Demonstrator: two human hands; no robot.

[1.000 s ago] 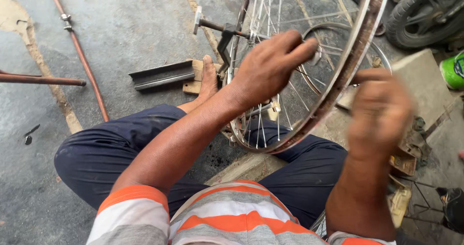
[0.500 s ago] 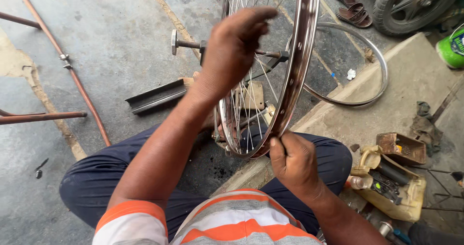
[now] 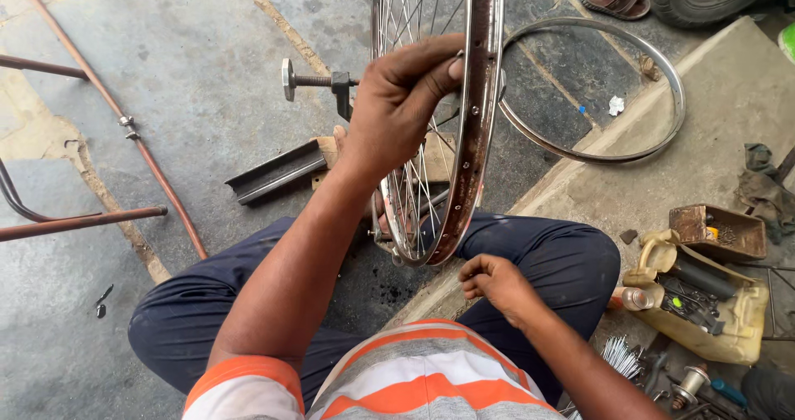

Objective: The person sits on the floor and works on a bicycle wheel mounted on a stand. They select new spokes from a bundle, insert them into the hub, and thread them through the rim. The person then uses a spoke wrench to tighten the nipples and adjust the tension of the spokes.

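A spoked bicycle wheel [image 3: 476,138] with a rusty brown rim stands upright, nearly edge-on to me, above my lap. My left hand [image 3: 402,101] reaches up and grips the rim, thumb and fingers pinching its left side among the spokes. My right hand [image 3: 495,281] rests lower, just right of the wheel's bottom edge and over my knee. It is apart from the rim, its fingers loosely curled, and nothing shows in it. A threaded axle bolt [image 3: 316,79] sticks out to the left behind my left hand.
A bare shiny rim [image 3: 672,79] lies on the floor at the upper right. A metal channel [image 3: 273,171] lies left of the wheel. At right are a cut plastic can of tools [image 3: 733,325], a rusty box [image 3: 719,234] and a spoke bundle [image 3: 621,358]. Rusty pipes [image 3: 83,221] cross the left.
The wheel has swung more edge-on and upright. My right hand has left the bottom of the rim and dropped toward my knee. My left hand keeps its hold on the rim.
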